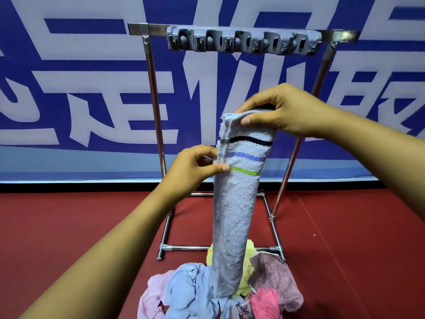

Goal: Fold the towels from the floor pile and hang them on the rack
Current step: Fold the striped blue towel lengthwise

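A light blue towel (234,215) with black, blue and green stripes hangs long and narrow, folded lengthwise, in front of me. My right hand (282,111) grips its top end, thumb on the near side. My left hand (195,168) pinches the towel's left edge beside the green stripe. The towel's lower end reaches down to the floor pile (184,288) of pink, blue, yellow and patterned towels. Behind stands the metal rack (156,107), with a grey clip holder (241,41) on its top bar.
A blue and white banner (80,88) covers the wall behind the rack. The floor (69,226) is dark red. The rack's base bars (184,247) lie just behind the pile.
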A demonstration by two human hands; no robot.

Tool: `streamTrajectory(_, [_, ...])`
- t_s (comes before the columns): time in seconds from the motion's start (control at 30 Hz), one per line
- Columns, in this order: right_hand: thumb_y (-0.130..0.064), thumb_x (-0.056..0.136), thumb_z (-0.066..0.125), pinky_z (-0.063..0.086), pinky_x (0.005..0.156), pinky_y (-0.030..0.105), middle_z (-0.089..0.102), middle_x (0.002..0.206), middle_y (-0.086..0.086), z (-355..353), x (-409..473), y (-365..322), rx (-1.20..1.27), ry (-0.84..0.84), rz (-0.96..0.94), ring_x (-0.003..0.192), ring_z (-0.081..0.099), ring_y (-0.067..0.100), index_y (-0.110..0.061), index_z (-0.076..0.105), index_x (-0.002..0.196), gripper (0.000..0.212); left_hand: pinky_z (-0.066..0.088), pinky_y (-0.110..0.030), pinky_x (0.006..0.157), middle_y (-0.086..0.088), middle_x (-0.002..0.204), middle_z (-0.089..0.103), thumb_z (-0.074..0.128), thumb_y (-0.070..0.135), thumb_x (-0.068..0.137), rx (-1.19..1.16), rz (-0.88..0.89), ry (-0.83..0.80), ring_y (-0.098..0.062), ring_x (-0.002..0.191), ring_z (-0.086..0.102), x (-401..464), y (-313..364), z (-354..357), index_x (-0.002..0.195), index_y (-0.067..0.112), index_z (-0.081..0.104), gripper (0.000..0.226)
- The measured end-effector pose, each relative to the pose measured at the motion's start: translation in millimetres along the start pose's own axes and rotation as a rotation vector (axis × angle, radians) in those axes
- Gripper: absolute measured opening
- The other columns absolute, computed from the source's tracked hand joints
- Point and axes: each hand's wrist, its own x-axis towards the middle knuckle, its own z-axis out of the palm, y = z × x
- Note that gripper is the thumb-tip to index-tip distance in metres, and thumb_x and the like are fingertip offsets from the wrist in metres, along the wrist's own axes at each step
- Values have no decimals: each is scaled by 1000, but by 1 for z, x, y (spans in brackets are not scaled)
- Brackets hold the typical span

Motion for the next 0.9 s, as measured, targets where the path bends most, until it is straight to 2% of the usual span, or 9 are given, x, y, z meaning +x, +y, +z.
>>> streamTrajectory(0.07, [-26,85,69,47,73,9,72,89,-17,1,1,1,-15,29,0,83,63,-4,-29,72,93,9,51,-17,71,9,80,72,77,14,75,13,6,11,-3,76,67,0,1,1,82,21,69,13])
streamTrajectory(0.23, [-28,84,70,46,69,10,71,85,-13,7,5,4,-10,81,-1,78,62,-4,-26,71,89,5,54,-39,77,-6,86,73,78,26,67,-17,3,-1,-16,78,63,-5,1,-1,83,18,69,20])
streamTrajectory(0.3, [-28,83,71,44,66,7,69,81,-14,10,7,4,0,95,-4,73,60,-6,-26,70,86,3,50,-34,69,-3,77,69,77,27,67,-18,-2,-6,-15,72,57,-8,0,-1,84,13,69,23])
streamTrajectory(0.4, [-31,81,72,43,63,9,67,76,-13,13,9,5,5,118,3,69,57,-4,-27,68,81,5,34,-19,58,11,63,48,75,33,70,65,27,44,-8,59,37,-10,-3,-2,82,10,69,27])
streamTrajectory(0.5, [-31,81,72,42,61,10,66,74,-11,17,11,6,11,128,5,66,55,-5,-27,67,78,7,38,-20,63,0,73,52,74,31,79,207,77,71,-5,62,42,-12,-3,-4,74,23,67,12])
streamTrajectory(0.67, [-30,85,69,43,63,12,66,76,-9,20,10,5,17,109,-5,67,55,-5,-29,65,78,8,43,-21,60,1,69,53,80,35,73,338,166,175,-7,62,49,-15,-2,3,67,24,61,23])
streamTrajectory(0.77, [-30,86,67,48,70,20,66,81,-8,21,9,5,-25,68,-11,74,57,0,-27,63,82,7,46,-26,61,4,67,52,77,28,80,406,198,189,-8,62,51,-12,-5,5,62,22,55,29])
streamTrajectory(0.83, [-25,89,65,51,78,32,69,88,-1,21,7,4,-18,33,-27,81,62,13,-23,62,91,4,47,-35,64,0,69,53,72,27,85,416,205,160,-11,64,52,-10,-8,5,65,11,56,30])
streamTrajectory(0.9, [-20,92,61,51,84,30,70,96,-1,18,6,1,-4,-17,-64,91,64,15,-27,62,106,16,46,-36,67,-3,72,53,66,27,87,425,211,129,-13,67,51,-10,-9,5,68,5,56,31])
